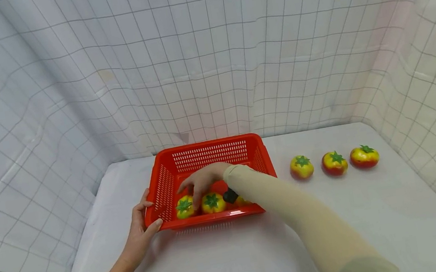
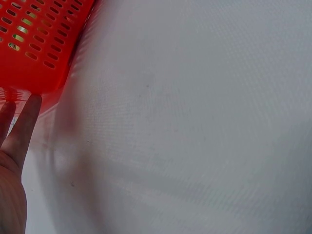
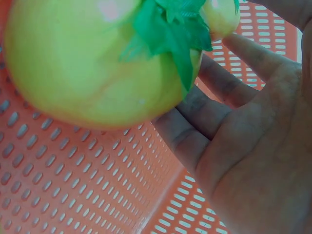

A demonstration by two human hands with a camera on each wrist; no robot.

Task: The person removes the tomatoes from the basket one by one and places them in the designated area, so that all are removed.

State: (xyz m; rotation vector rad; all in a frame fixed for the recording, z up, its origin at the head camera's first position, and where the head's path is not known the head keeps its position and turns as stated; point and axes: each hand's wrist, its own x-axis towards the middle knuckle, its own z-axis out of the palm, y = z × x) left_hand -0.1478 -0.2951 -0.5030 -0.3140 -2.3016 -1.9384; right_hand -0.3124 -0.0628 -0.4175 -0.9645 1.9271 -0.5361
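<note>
A red plastic basket [image 1: 211,144] with slotted walls stands on the table. My left hand [image 1: 140,230] holds its near left corner, thumb on the front rim and fingers against the outer left side. Inside the basket, along the front wall, are a left tomato [image 1: 185,207], a middle tomato [image 1: 213,202] and a third tomato [image 1: 242,201], partly hidden by my sleeve. They are yellow-red with green leafy tops. My right hand [image 1: 203,179] reaches in above them with fingers spread loosely. In the right wrist view, a large yellow-green tomato [image 3: 92,63] lies beside the fingers.
Right of the basket, three more tomatoes stand in a row: a near one [image 1: 301,167], a middle one [image 1: 334,163] and a far right one [image 1: 364,157]. White table cloth [image 1: 229,266] covers the surface. Grid-patterned curtains [image 1: 198,63] enclose the back and sides.
</note>
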